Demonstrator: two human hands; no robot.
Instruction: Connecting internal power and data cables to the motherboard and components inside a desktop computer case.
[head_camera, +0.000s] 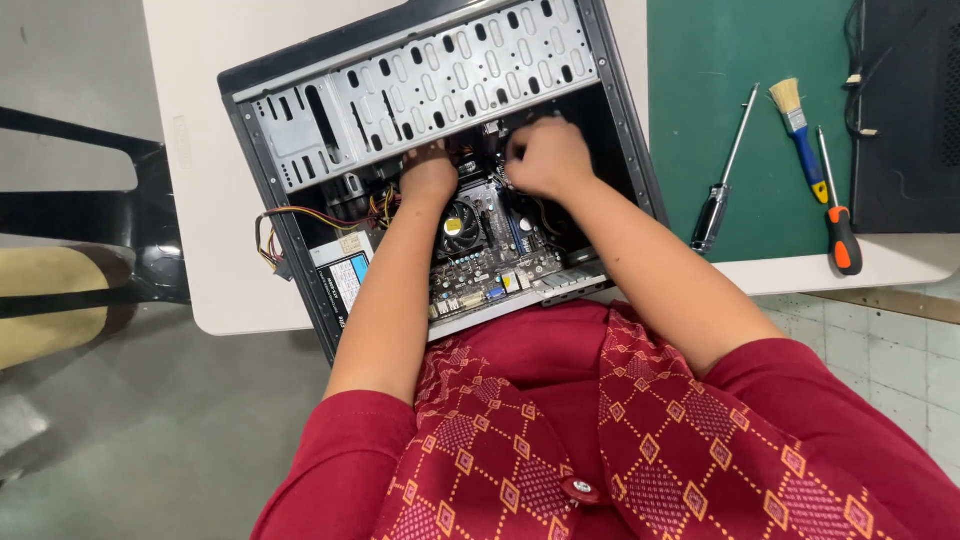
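Two hands (490, 165) inside one computer case (300, 130); two screwdrivers (722, 180), one brush (800, 135).

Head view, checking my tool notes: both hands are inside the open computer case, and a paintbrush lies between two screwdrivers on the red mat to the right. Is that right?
Not quite: the mat is green, not red, as the head view shows. The rest holds: the left hand and right hand are inside the open computer case, and the paintbrush lies between the two screwdrivers.

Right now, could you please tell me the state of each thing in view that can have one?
Black desktop computer case: lying flat, side panel off.
Left hand: inside the case, fingers hidden.
Right hand: inside the case, closed, contents hidden.
Black-handled screwdriver: lying unused on the green mat.
Blue-handled brush: lying unused.
Orange-and-black screwdriver: lying unused.
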